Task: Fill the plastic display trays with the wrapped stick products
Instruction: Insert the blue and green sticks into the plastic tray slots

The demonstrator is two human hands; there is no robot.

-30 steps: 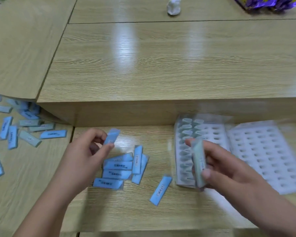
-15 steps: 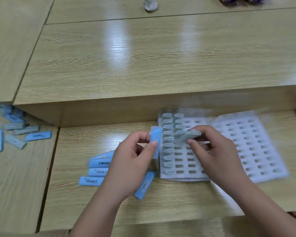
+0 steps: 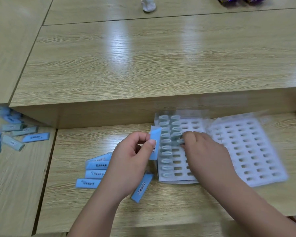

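Note:
A clear plastic tray (image 3: 194, 124) with a white slotted insert lies on the lower desk. Its left column and the top of its second column hold upright wrapped sticks. My right hand (image 3: 203, 151) is over the tray, fingertips pinched on a pale wrapped stick (image 3: 179, 141) at the second column. My left hand (image 3: 132, 159) holds a blue wrapped stick (image 3: 155, 142) upright just left of the tray. Loose blue sticks (image 3: 96, 173) lie under and beside my left hand. A second slotted tray (image 3: 246, 151) with bare slots lies to the right.
More loose sticks (image 3: 15, 134) are scattered on the left desk. A raised wooden desk (image 3: 143, 65) runs behind the trays. On it sit a small white object (image 3: 148, 4) and a purple wrapper (image 3: 246, 0) at the far edge.
My right hand has moved down onto the tray, bringing the pale stick to the second column. My left hand stays beside the tray with its blue stick.

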